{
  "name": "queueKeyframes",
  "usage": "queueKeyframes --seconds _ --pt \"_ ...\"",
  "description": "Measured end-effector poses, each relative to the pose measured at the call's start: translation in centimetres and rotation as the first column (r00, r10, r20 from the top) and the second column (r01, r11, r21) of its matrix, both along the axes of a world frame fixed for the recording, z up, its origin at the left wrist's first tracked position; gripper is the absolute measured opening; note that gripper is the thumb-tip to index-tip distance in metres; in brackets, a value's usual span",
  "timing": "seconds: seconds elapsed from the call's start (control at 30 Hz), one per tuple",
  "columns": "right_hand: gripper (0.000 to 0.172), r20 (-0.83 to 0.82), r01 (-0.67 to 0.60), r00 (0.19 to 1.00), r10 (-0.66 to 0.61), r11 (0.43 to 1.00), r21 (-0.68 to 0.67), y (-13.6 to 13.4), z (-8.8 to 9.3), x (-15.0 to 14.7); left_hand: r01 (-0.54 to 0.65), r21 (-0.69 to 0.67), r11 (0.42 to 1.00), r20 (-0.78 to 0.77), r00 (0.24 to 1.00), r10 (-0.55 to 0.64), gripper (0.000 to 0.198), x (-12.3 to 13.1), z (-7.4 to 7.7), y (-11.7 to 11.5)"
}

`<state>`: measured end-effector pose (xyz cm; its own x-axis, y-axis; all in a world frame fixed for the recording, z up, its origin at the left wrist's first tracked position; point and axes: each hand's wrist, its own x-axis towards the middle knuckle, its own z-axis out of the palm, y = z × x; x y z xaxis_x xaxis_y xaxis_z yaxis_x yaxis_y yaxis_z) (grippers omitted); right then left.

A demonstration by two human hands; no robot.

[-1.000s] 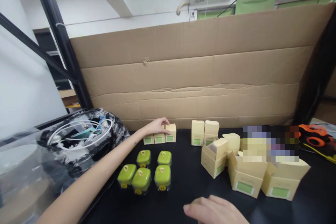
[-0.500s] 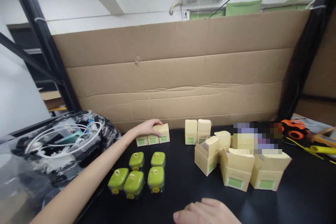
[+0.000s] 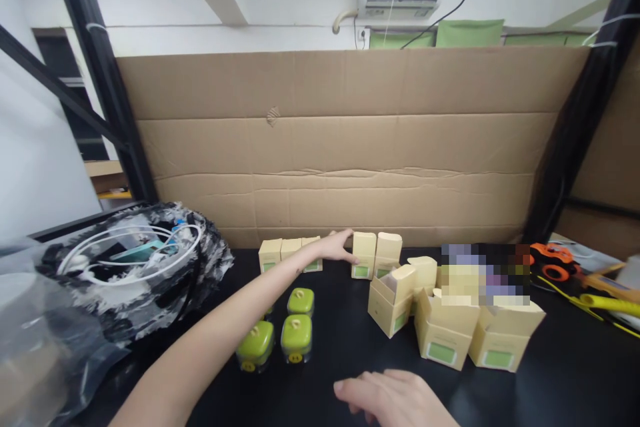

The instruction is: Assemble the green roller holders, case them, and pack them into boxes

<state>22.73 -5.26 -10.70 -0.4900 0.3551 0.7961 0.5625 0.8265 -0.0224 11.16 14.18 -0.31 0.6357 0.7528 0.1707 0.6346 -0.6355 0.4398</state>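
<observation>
My left hand (image 3: 339,246) reaches to the back of the table, thumb and fingers apart, at the left edge of a cream box (image 3: 364,255) with its flap standing up. The thumb appears to touch the box; I cannot tell whether it grips. A second raised-flap box (image 3: 389,252) stands beside it. To the left, a row of three cream boxes (image 3: 271,255) is partly hidden by my forearm. Green-lidded clear containers (image 3: 297,333) stand nearer, some covered by the arm. My right hand (image 3: 395,398) hovers low at the front, loosely curled, thumb apart, nothing visible in it.
Several open cream boxes (image 3: 447,333) stand at the right. Beyond them lie an orange toy vehicle (image 3: 555,261) and a yellow tube (image 3: 607,303). A fluffy black-and-white basket (image 3: 210,260) is at the left; a cardboard panel (image 3: 340,147) closes off the back.
My left hand has moved right, from the row of three boxes to the raised-flap box. The forearm now covers some green-lidded containers. My right hand has stayed nearly in place.
</observation>
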Motion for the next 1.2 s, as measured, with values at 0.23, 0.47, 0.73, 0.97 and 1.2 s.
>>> queueKeyframes --seconds 0.23,0.47,0.73,0.97,1.2 --pt "0.032 -0.194 -0.137 0.971 0.138 0.99 0.018 -0.5 2.5 2.8 0.049 -0.071 0.996 0.181 0.983 -0.036 0.031 -2.3 3.3 -5.9" --pt "0.058 -0.413 -0.002 0.908 -0.063 0.988 -0.155 -2.4 4.6 5.3 0.101 0.032 0.994 0.298 0.949 -0.106 0.044 -5.1 2.0 -18.8" --pt "0.058 -0.285 -0.315 0.94 0.189 0.8 -0.511 -1.7 7.1 4.3 0.195 0.113 0.974 0.373 0.901 -0.224 0.049 -6.1 -4.6 -20.1" --pt "0.023 0.135 -0.012 0.987 0.085 0.882 -0.471 -2.0 7.6 4.9 0.292 0.199 0.935 0.534 0.768 -0.354 0.047 -7.6 -10.4 -18.6" --pt "0.053 0.269 0.178 0.963 -0.029 0.816 -0.55 -2.2 6.9 4.5 0.274 0.057 0.96 0.616 0.747 -0.25 0.053 -6.7 -14.3 -19.0"
